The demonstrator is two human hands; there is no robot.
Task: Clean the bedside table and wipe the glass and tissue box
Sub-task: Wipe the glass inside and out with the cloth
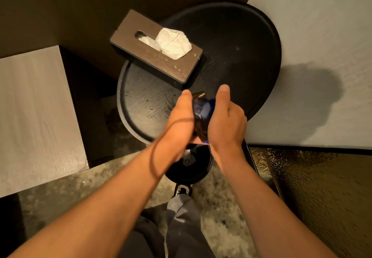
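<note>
Centre of frame: dark glass clamped between left hand and right hand, blue cloth pressed against it — probably slick, breakable; best held round the wall. Tissue box upper left on bedside table

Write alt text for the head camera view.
Two bare hands, left hand and right hand, hold a dark glass with a blue cloth above a round black bedside table; a brown tissue box sits behind.
</note>
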